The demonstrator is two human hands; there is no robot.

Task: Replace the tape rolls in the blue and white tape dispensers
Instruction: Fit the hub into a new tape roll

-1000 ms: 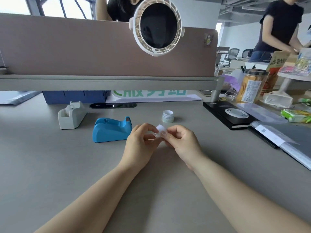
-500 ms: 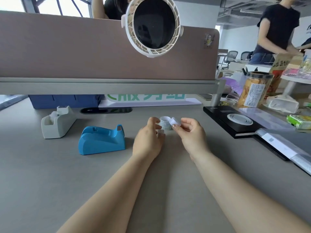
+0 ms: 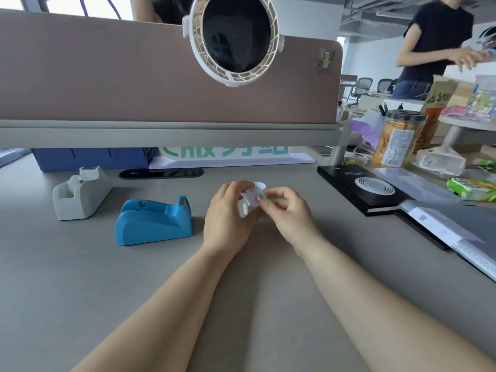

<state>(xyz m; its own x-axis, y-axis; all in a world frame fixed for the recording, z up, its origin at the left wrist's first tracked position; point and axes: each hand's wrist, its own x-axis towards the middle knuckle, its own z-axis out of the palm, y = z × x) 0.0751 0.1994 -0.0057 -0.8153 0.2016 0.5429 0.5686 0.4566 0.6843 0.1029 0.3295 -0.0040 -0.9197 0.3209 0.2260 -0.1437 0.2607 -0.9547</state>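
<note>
The blue tape dispenser (image 3: 154,222) lies on the grey desk, left of my hands. Further left and back stands the white tape dispenser (image 3: 80,196). My left hand (image 3: 228,218) and my right hand (image 3: 290,213) meet at the desk's middle. Together their fingertips pinch a small white tape roll (image 3: 252,200). The rim of a second white roll (image 3: 260,186) shows just behind it, mostly hidden by my fingers. A small white piece (image 3: 244,208) hangs below the held roll against my left palm.
A black box (image 3: 362,191) and a grey folder (image 3: 442,226) lie to the right, with a snack jar (image 3: 397,140) behind. A brown partition (image 3: 134,76) carrying a white fan (image 3: 236,38) closes off the back. A person stands at the far right.
My hands have moved away from me, up to the roll that stood on the desk. The dispensers have stayed where they were.
</note>
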